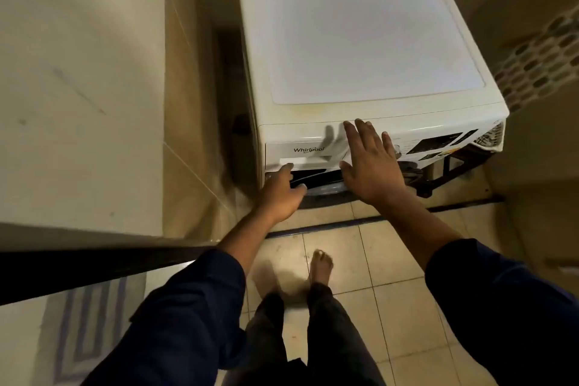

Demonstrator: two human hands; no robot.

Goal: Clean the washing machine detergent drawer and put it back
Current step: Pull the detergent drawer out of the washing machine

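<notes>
White Whirlpool-marked detergent drawer (308, 152) sits flush; left hand (282, 194) at its lip, grip unclear, right hand (371, 163) released

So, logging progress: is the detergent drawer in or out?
In. The detergent drawer front sits flush with the washing machine panel, left hand at its lower edge.

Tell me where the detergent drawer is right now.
Head view: the detergent drawer sits at the top left of the washing machine front, just above the left hand and left of the right hand.

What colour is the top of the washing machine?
The washing machine is white on top, clearest in the head view.
</notes>
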